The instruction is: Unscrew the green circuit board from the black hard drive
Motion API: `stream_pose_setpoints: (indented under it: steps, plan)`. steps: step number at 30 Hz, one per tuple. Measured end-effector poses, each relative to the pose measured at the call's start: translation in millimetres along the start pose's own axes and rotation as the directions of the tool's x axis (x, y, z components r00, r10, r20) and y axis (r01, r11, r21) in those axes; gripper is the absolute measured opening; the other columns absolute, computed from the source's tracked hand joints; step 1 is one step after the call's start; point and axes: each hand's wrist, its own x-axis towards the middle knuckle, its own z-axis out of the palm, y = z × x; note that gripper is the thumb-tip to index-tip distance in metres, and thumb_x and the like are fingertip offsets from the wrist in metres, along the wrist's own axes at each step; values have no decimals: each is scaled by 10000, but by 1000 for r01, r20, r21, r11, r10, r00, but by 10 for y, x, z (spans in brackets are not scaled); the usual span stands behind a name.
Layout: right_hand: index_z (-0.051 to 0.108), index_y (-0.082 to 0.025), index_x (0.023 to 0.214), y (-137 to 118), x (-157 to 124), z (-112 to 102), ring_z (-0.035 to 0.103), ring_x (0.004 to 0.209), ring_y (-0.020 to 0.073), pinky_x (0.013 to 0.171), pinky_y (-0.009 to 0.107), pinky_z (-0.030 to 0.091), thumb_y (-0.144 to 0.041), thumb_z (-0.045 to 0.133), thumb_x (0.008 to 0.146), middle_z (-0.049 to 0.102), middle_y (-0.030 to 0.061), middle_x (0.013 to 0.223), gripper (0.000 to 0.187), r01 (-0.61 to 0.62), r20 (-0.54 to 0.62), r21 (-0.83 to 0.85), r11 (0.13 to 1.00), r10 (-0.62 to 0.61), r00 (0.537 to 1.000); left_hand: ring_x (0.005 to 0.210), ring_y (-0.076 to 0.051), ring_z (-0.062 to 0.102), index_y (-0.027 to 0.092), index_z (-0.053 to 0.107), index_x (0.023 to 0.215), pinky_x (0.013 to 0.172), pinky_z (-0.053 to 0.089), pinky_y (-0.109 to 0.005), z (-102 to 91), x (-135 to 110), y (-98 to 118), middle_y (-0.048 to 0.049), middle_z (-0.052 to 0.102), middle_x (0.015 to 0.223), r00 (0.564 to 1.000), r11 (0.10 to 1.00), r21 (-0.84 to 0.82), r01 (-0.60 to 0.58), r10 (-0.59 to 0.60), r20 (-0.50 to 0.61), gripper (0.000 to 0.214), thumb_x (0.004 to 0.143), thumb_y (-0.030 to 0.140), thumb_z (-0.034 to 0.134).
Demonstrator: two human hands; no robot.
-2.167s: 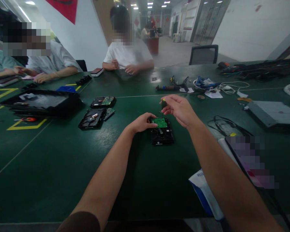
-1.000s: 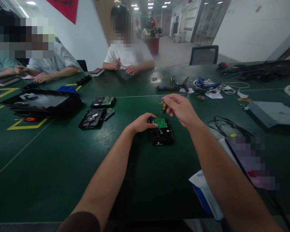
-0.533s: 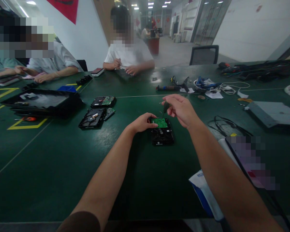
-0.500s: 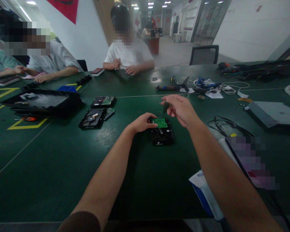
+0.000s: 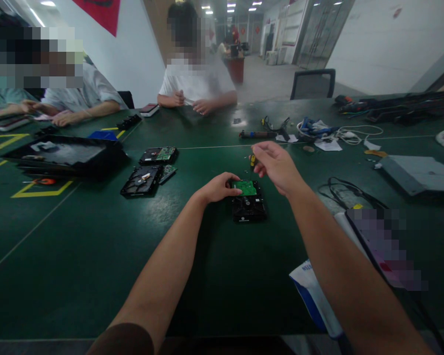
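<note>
A black hard drive (image 5: 248, 207) lies on the green table (image 5: 96, 256), its green circuit board (image 5: 244, 187) facing up. My left hand (image 5: 218, 187) rests curled against the drive's far left corner and steadies it. Just above the board's far edge, my right hand (image 5: 276, 165) pinches a small screwdriver (image 5: 252, 161) with a black and yellow handle, its tip pointing down at the board.
Two more opened drives (image 5: 148, 172) and a black tray (image 5: 59, 158) lie to the left. Tools, cables and papers (image 5: 318, 130) spread across the far right. A blue-and-white bag (image 5: 311, 296) sits near my right forearm. Other people work at the table's far side.
My right hand has turned the screwdriver between its fingers, staying over the board's far edge. My left hand and the drive have not moved.
</note>
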Motion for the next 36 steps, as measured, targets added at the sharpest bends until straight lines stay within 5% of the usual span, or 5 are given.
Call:
stream_pose_setpoints:
  steps: [12, 18, 27, 31, 36]
  plan:
    - [616, -228, 832, -1, 6, -17, 541, 546, 105, 458, 261, 367, -466, 742, 844, 607, -7, 682, 269, -27, -46, -85, 996, 23, 999, 821, -198, 583, 188, 634, 1293, 722, 467, -335, -23, -15, 68, -65, 625, 1016, 999, 999, 9, 40, -40, 14, 568, 800, 427, 784]
    - [689, -203, 897, -25, 10, -24, 563, 506, 72, 399, 238, 341, -394, 643, 911, 739, 68, 971, 197, -96, 27, 35, 995, 95, 995, 835, -197, 580, 188, 633, 1302, 740, 468, -336, -17, 1, 24, -67, 623, 1027, 999, 999, 6, 37, -37, 12, 598, 787, 448, 790]
    - [614, -204, 933, -53, -32, 13, 698, 645, 134, 573, 253, 557, -372, 668, 923, 742, 71, 945, 177, -232, 189, 269, 935, 185, 964, 810, -181, 572, 175, 634, 1277, 714, 455, -318, -6, -13, 48, -54, 620, 981, 1000, 999, -28, 19, -19, 6, 547, 803, 407, 779]
    - [628, -243, 1034, -22, -21, 14, 708, 711, 130, 677, 276, 587, -418, 665, 935, 707, 28, 942, 204, -172, 157, 291, 941, 131, 979, 816, -181, 571, 189, 634, 1284, 733, 458, -324, -8, -10, 51, -56, 618, 1013, 1000, 1000, -17, 21, -20, 6, 555, 796, 406, 785]
    - [640, -236, 933, 14, -9, 7, 610, 628, 102, 527, 240, 460, -489, 769, 843, 667, 0, 836, 298, -64, 73, 98, 993, 57, 996, 810, -184, 568, 190, 635, 1280, 727, 455, -323, -14, -8, 48, -54, 618, 1002, 1000, 1000, -17, 26, -26, 13, 556, 795, 414, 788]
